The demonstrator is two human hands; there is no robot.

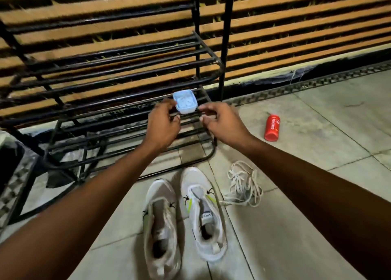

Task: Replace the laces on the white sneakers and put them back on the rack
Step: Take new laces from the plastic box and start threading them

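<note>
I take the scene from left to right. The black metal rack stands against the slatted wall, its shelves carrying no shoes that I can see. At the right end of a lower shelf, my left hand holds a small pale-blue container by its near-left side, fingers curled against it. My right hand sits just beside the container's right edge, fingers bent inward; blur prevents me from confirming contact, so I cannot tell whether it grips anything.

On the tiled floor below, in front of the rack, the two white sneakers lie side by side, toes toward the rack. Both appear unlaced, with tongues exposed and eyelets empty. Just right of them lies a loose heap of white laces, apart from the shoes. Further right, a red bottle lies on its side, well clear.

Assessment: removal of the laces looks complete. Threading replacement laces into both sneakers and returning the pair to the rack remain outstanding. Whether the heap is the old or new set, I cannot determine.
</note>
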